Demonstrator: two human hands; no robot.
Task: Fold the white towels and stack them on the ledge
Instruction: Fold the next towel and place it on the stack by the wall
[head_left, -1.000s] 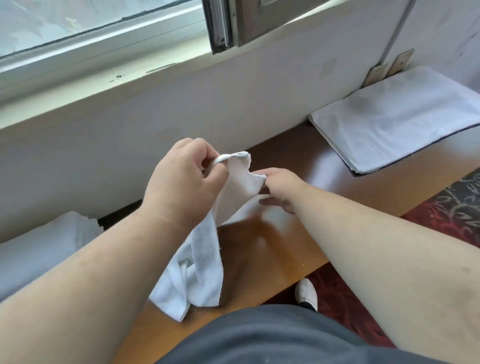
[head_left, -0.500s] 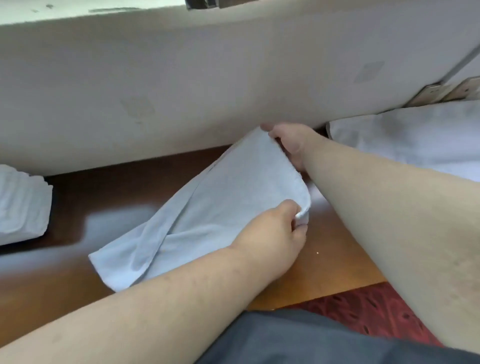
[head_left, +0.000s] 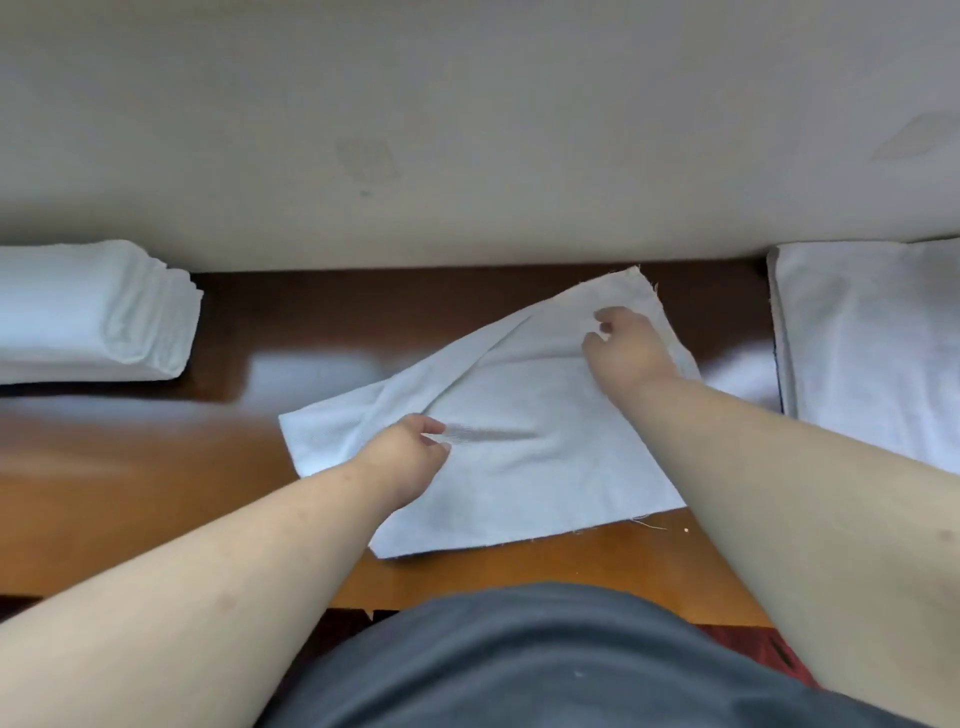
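A white towel (head_left: 519, 457) lies spread on the brown wooden ledge (head_left: 130, 493), with a loose fold running across its upper left. My left hand (head_left: 410, 452) rests on the towel near its left part, fingers curled and blurred by motion. My right hand (head_left: 623, 348) is on the towel's far right part, fingers bent and pinching the cloth. A stack of folded white towels (head_left: 98, 312) sits at the far left of the ledge, against the wall.
A flat white cloth or pad (head_left: 872, 338) lies at the right end of the ledge. A pale wall (head_left: 467, 130) rises right behind the ledge. My dark-clothed lap (head_left: 519, 660) fills the bottom, with red patterned carpet (head_left: 779, 649) beside it.
The towel went from hanging between my hands to lying spread on the ledge. Both hands moved down and apart onto it. The view tilted down.
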